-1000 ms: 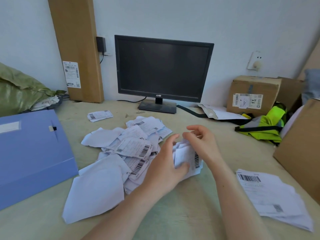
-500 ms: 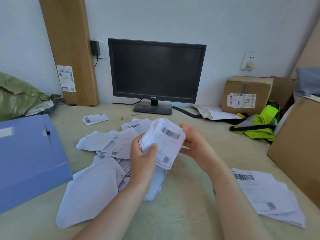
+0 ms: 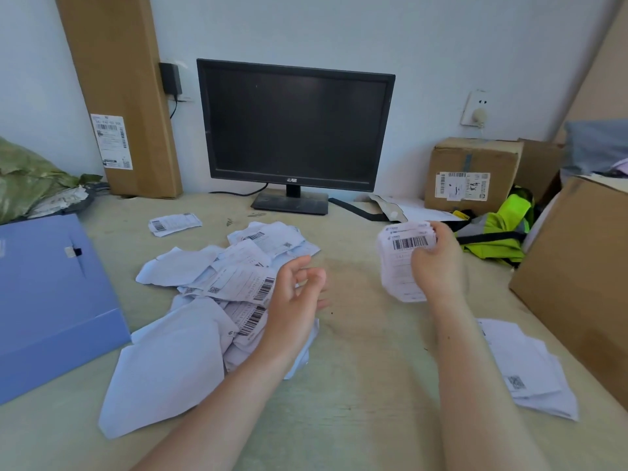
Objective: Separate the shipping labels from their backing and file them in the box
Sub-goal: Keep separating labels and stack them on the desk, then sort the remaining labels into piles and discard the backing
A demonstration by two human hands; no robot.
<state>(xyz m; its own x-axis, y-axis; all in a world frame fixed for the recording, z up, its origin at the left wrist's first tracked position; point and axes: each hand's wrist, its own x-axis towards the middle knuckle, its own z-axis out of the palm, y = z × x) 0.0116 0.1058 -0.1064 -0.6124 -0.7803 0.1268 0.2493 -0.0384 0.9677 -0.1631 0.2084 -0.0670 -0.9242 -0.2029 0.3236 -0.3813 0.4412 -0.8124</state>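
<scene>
Shipping labels (image 3: 402,258) are gripped as a stack by the right hand (image 3: 440,266), raised in front of the monitor (image 3: 295,130) and towards its right side. Nothing is held by the left hand (image 3: 295,300); its fingers are loosely curled above a loose pile of papers (image 3: 238,283) spread on the table (image 3: 356,385) before the monitor. The hands are kept apart. A blue box (image 3: 51,300) is laid flat, well left of the monitor.

The blue box (image 3: 51,300) runs off the left edge, and print on the held labels (image 3: 399,266) blurs unreadably.
</scene>
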